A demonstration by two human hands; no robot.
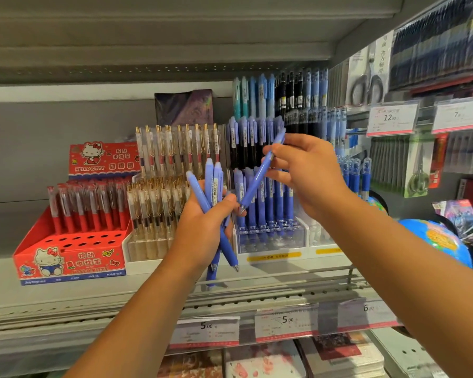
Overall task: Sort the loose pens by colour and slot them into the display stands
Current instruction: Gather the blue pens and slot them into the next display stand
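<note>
Several periwinkle-blue pens [215, 214] sit bunched in the left hand [202, 230], which is closed around their middles; their rounded caps fan out above the fist and their tips poke out below it, over the front edge of the shelf [66, 301]. One more blue pen [260, 175] of the same kind lies slanted in the right hand [306, 170], pinched between thumb and fingers near its upper end, its tip pointing down toward the left hand's knuckles and almost meeting them.

Left of the left hand stands a red Hello Kitty display box [71, 255] with red pens in its rear rows and empty round holes along its front. Just beside that hand, between it and the red box, is a clear stand of gold-clipped pens [159, 192], packed tight.

Directly behind both hands rises a tiered clear stand of blue pens [268, 214], its rows nearly full; black and light-blue pens fill the tiers above. The gap between the two hands is narrow, and the slanted pen crosses in front of this stand.

Right of the right hand hang packaged scissors [366, 85] and price tags [392, 118], and below the right forearm sits a globe [437, 238]. Beneath both wrists, the shelf rail carries price labels [286, 321].
</note>
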